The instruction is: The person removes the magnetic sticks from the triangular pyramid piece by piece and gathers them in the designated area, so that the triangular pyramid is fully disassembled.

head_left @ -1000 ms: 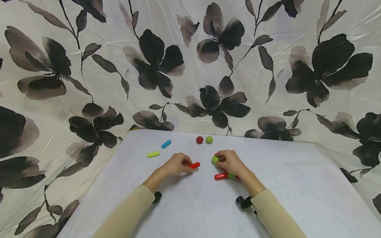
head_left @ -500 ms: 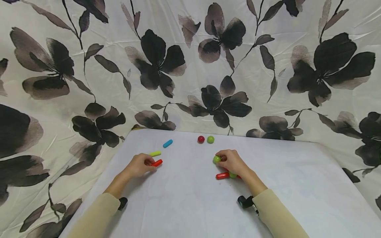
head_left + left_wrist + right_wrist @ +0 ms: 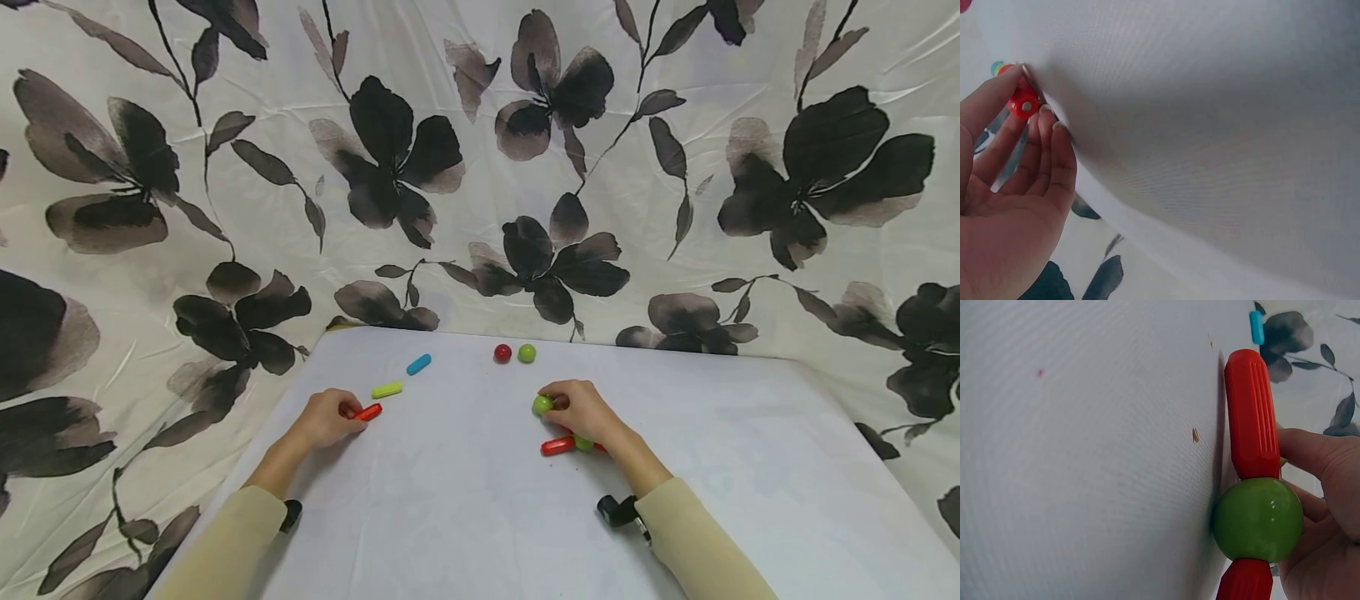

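Observation:
My left hand (image 3: 324, 419) is at the left side of the white table, pinching a short red rod (image 3: 369, 412) between thumb and fingers. In the left wrist view, that red rod (image 3: 1024, 104) shows its round end with a pale centre. Right of the middle, my right hand (image 3: 588, 410) pinches a green ball (image 3: 542, 406). Just below those fingers lies a joined piece: a ribbed red rod (image 3: 1252, 415), a second green ball (image 3: 1258, 520) and another red rod (image 3: 1246, 581) in line. The right hand partly covers this piece in the head view.
Beyond the left hand lie a yellow-green rod (image 3: 387, 390) and a blue rod (image 3: 418, 364). A red ball (image 3: 502, 353) and another green ball (image 3: 527, 353) sit side by side near the far edge of the table (image 3: 465, 517). Behind hangs a floral cloth (image 3: 480, 167).
The left hand has carried the red rod from near the table's middle over to the left, stopping just in front of the yellow-green rod. My right hand has stayed in place on the green ball.

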{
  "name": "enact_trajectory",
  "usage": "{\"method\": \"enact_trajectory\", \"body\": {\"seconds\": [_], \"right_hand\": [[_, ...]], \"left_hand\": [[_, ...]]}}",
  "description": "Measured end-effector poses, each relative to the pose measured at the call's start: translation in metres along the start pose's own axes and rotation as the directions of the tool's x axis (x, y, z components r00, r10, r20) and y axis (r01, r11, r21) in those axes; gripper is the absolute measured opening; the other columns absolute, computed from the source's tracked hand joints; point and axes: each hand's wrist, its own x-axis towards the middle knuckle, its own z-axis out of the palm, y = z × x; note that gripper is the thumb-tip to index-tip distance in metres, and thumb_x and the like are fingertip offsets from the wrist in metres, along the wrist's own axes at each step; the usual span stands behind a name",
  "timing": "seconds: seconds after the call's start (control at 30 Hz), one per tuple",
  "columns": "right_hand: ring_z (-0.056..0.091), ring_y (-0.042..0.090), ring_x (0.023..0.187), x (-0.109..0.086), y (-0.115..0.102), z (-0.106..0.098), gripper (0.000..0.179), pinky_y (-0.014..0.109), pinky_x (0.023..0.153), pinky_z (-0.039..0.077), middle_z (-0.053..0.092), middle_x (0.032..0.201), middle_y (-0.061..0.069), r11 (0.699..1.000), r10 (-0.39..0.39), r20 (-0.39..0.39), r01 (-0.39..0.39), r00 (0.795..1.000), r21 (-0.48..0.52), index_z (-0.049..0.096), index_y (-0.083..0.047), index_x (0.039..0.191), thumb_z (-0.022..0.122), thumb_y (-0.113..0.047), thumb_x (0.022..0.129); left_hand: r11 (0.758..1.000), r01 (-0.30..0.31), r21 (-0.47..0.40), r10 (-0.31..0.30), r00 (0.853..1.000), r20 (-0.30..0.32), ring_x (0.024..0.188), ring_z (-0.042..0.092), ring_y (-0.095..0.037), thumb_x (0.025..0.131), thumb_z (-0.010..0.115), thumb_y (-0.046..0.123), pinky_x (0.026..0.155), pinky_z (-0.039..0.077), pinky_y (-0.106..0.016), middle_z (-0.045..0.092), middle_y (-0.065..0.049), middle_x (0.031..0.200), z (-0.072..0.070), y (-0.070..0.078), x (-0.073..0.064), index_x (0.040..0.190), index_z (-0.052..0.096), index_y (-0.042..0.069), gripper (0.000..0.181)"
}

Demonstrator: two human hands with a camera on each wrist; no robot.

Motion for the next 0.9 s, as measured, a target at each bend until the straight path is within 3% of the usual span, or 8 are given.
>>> {"method": "enact_trajectory", "body": {"seconds": [0.37, 0.53, 0.73, 0.9], "right_hand": [[0.067, 0.025, 0.103, -0.006, -0.004, -0.004, 0.050, 0.044, 0.094, 0.054, 0.071, 0.115, 0.012, 1.000, 0.009, 0.034, -0.008, 0.999, -0.030, 0.062, 0.000, 0.136, 0.078, -0.004, 0.089], [0.066, 0.022, 0.100, -0.013, -0.005, -0.006, 0.046, 0.042, 0.091, 0.054, 0.071, 0.112, 0.010, 0.997, 0.046, 0.039, -0.044, 0.998, -0.062, 0.065, 0.001, 0.131, 0.079, -0.011, 0.089], [0.062, 0.018, 0.087, -0.024, -0.005, -0.012, 0.036, 0.038, 0.081, 0.054, 0.070, 0.097, 0.006, 0.993, 0.039, -0.009, -0.040, 0.999, -0.112, 0.071, 0.002, 0.119, 0.081, -0.013, 0.088], [0.059, 0.015, 0.082, -0.027, -0.003, -0.013, 0.030, 0.034, 0.077, 0.052, 0.069, 0.089, 0.002, 0.992, 0.044, -0.013, -0.046, 0.999, -0.119, 0.073, 0.002, 0.113, 0.081, -0.013, 0.087]], "left_hand": [[1.000, 0.011, -0.003, -0.011, 1.000, 0.004, 0.086, 0.054, -0.026, 0.085, 0.081, 0.011, 0.071, 0.047, -0.033, 0.062, -0.010, 0.089, 0.000, -0.001, -0.002, 0.104, 0.068, -0.003, 0.027], [1.000, -0.021, 0.011, 0.021, 1.000, -0.005, 0.087, 0.056, -0.026, 0.085, 0.082, 0.012, 0.069, 0.047, -0.034, 0.062, -0.012, 0.093, -0.006, 0.004, -0.008, 0.111, 0.067, -0.004, 0.034], [0.995, -0.094, 0.013, 0.095, 0.994, -0.048, 0.094, 0.059, -0.031, 0.086, 0.082, 0.013, 0.074, 0.050, -0.036, 0.064, -0.019, 0.106, -0.007, 0.026, -0.014, 0.123, 0.063, -0.006, 0.045], [0.983, -0.182, -0.018, 0.181, 0.982, -0.055, 0.097, 0.059, -0.032, 0.087, 0.081, 0.012, 0.081, 0.051, -0.041, 0.064, -0.022, 0.112, 0.008, 0.056, -0.013, 0.125, 0.062, -0.006, 0.046]]}}
